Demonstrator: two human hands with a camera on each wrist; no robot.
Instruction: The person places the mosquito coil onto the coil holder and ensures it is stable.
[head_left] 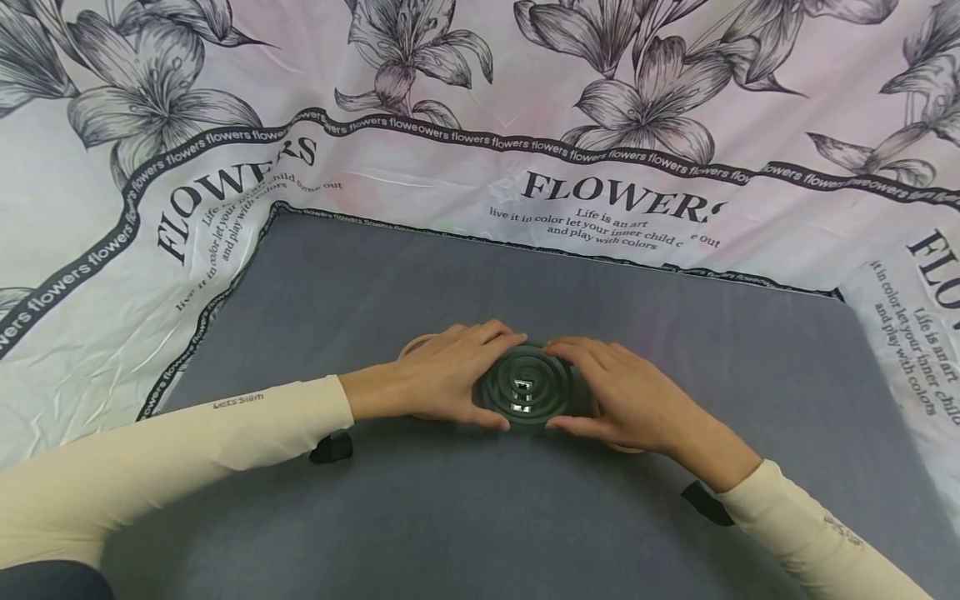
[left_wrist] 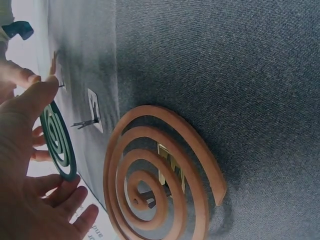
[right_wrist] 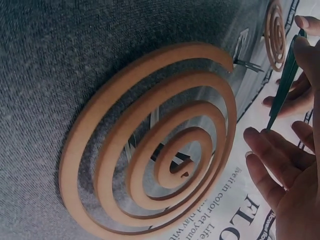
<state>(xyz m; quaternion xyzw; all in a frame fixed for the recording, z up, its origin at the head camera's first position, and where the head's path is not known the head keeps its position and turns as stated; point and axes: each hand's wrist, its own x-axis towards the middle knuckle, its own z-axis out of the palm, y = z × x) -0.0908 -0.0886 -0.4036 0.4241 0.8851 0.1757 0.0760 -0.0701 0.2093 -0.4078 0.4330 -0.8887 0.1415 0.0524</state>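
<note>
A green mosquito coil [head_left: 525, 383] is held up between both hands, its flat spiral face turned to the head camera. My left hand [head_left: 453, 375] pinches its left rim, thumb on the near edge and fingertips on the far edge. Opposite it, my right hand [head_left: 633, 396] grips the right rim in the same way. In the right wrist view the green coil [right_wrist: 285, 85] shows nearly edge-on. A brown coil [left_wrist: 206, 162] is propped on a metal stand beside the left hand. Another brown coil [right_wrist: 70, 165] stands beside the right hand. Both are mostly hidden by the hands in the head view.
A small metal stand [left_wrist: 87, 123] with upright prongs is on the grey cloth [head_left: 450, 517] near the green coil. White flower-printed fabric [head_left: 465, 167] borders the cloth at the back and sides. Dark straps [head_left: 332, 447] hang below the wrists.
</note>
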